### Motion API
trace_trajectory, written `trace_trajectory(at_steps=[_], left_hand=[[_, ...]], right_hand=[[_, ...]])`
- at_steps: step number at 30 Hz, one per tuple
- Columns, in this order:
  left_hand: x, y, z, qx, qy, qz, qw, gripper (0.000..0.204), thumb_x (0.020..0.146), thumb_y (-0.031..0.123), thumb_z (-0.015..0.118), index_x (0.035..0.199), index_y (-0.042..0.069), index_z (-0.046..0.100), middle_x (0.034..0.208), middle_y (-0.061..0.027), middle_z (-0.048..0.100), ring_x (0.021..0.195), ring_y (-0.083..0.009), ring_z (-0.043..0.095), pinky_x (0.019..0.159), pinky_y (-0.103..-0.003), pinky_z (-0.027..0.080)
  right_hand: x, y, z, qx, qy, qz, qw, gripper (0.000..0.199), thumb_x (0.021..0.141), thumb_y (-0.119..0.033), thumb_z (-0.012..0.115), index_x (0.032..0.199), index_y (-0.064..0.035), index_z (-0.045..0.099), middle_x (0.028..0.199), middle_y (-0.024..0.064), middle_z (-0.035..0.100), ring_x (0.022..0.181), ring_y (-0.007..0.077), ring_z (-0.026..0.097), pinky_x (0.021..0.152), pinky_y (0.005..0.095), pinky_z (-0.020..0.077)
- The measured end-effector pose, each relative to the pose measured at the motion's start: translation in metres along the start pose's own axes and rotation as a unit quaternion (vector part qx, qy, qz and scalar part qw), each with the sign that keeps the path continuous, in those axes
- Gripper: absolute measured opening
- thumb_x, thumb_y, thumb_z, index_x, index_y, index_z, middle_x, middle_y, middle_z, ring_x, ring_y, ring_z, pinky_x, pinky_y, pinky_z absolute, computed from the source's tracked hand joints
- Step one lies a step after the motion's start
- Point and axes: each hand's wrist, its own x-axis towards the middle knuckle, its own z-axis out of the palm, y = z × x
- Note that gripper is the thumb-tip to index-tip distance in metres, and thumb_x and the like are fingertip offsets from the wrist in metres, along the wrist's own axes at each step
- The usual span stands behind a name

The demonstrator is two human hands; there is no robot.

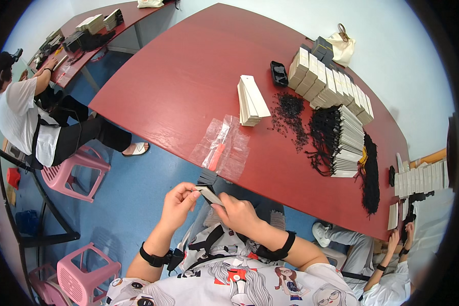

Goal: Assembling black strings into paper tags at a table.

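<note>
Left hand (178, 203): grip pinched on the near end of a slim pale card (209, 196), held just off the counter's near edge.
Right hand (241, 214): grip closed on the same card from its other side.
Counter (188, 76): dark red, its long near edge running diagonally; broad bare surface toward the far corner.
Plastic sleeves (223, 145): clear, flat, beside the near edge, just above the hands; one carries a red strip.
Card stack (251, 100): cream, leaning, mid-counter.
Black loops (289, 115): loose scatter right of that stack.
Box rows (327, 86): cream, upright, along the far right edge.
Floor (127, 188): blue, open between counter and pink stools (72, 176).
</note>
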Motion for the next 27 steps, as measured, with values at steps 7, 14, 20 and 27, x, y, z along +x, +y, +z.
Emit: trace_trajectory(at_steps=[7,14,20,27], left_hand=[[-0.002,-0.001,-0.004,-0.035,-0.04,-0.025,0.998,0.008,0.088,0.01,0.057,0.09,0.003,0.055,0.062,0.0045,0.048,0.052,-0.0032,0.04,0.047,-0.018,0.031],[-0.008,-0.002,-0.011,-0.062,-0.048,-0.018,0.997,0.014,0.088,0.009,0.055,0.1,0.002,0.056,0.062,0.0038,0.048,0.052,-0.0039,0.04,0.047,-0.018,0.031],[-0.012,0.008,-0.012,-0.048,-0.085,-0.042,0.994,0.019,0.087,0.009,0.056,0.105,0.001,0.056,0.065,0.0019,0.053,0.056,-0.0059,0.046,0.051,-0.019,0.036],[-0.011,0.004,-0.014,-0.068,-0.108,0.008,0.992,0.016,0.088,0.008,0.054,0.101,0.0,0.056,0.075,-0.0035,0.059,0.058,-0.0073,0.049,0.053,-0.021,0.04]], right_hand=[[0.005,-0.009,-0.013,0.206,-0.097,0.026,0.973,0.023,0.081,-0.018,0.06,0.09,-0.0021,0.048,0.061,0.0137,0.055,0.048,0.0292,0.057,0.043,0.0343,0.0424],[0.005,-0.009,-0.008,0.174,-0.108,0.027,0.978,0.028,0.081,-0.014,0.056,0.102,-0.0004,0.044,0.063,0.015,0.055,0.054,0.0321,0.059,0.046,0.0383,0.0448],[0.01,-0.006,-0.018,0.026,-0.077,-0.088,0.993,0.025,0.078,-0.01,0.054,0.1,-0.0009,0.048,0.068,0.0121,0.057,0.055,0.0288,0.06,0.045,0.0346,0.0467],[0.012,-0.012,-0.039,0.091,-0.14,-0.077,0.983,0.024,0.081,-0.023,0.058,0.095,-0.0035,0.055,0.08,0.0095,0.06,0.059,0.0263,0.059,0.053,0.0334,0.0472]])
